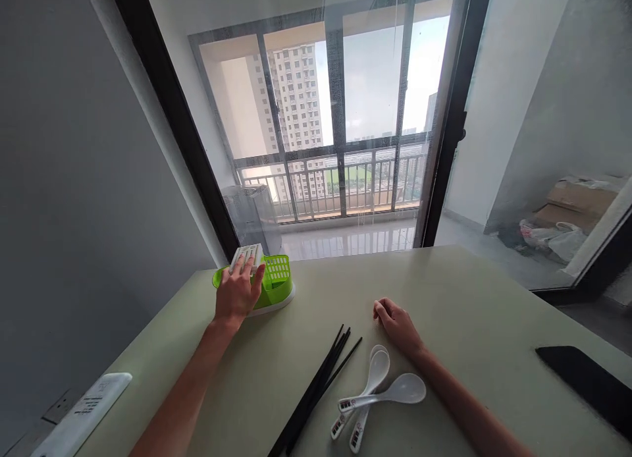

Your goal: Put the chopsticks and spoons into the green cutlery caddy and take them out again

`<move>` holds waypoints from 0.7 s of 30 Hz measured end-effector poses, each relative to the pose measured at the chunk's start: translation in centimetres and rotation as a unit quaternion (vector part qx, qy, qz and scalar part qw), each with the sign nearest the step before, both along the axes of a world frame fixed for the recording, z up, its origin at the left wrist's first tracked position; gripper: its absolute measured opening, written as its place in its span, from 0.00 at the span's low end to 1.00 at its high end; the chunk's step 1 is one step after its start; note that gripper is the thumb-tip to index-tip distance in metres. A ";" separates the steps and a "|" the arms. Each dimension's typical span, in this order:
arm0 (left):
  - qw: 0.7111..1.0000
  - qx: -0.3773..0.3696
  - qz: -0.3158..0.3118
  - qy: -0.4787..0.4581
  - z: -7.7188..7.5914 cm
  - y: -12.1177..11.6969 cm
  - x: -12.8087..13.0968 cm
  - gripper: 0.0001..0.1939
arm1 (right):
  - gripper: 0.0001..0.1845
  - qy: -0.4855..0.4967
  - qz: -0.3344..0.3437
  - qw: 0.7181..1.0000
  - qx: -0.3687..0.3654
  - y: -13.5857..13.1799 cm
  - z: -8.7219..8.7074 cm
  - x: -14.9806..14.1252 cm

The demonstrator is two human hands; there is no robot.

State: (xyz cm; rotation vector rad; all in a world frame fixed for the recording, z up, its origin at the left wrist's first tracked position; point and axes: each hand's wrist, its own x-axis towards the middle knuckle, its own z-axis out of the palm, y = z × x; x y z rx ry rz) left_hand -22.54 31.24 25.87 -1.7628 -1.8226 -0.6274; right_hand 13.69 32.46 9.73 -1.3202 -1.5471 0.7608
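Observation:
At the far left of the table stands a bright green utensil caddy (279,282) with perforated walls and a white base. My left hand (237,292) reaches over its left part, the fingers and thumb around a white slotted block (249,251) at the caddy's top. Whether the block is fixed to the caddy I cannot tell. My right hand (395,322) rests on the table with its fingers curled in and nothing seen in them. Nearer to me lie several black chopsticks (316,391) in a loose bundle. Beside them three white spoons (407,388) overlap, with printed handles.
The pale green table (336,292) ends at a glass sliding door. A white power-strip-like object (89,407) lies at the left edge, and a dark flat object (587,384) at the right. Beyond the glass are a balcony, boxes (582,200) and bags.

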 end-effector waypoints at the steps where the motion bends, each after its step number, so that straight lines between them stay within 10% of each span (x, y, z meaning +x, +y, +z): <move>1: 1.000 -0.009 -0.011 -0.008 0.0 0.0 1.1 0.35 | 0.23 -0.001 0.001 1.000 0.001 0.0 0.0 0.0; 13: 0.983 -0.086 -0.159 -0.027 -0.8 -0.2 16.5 0.31 | 0.25 0.001 0.004 1.000 0.013 -0.1 0.2 0.0; 21: 0.976 -0.102 -0.189 -0.037 -1.1 -0.2 20.0 0.30 | 0.25 0.040 -0.009 0.999 0.020 -0.2 0.4 0.3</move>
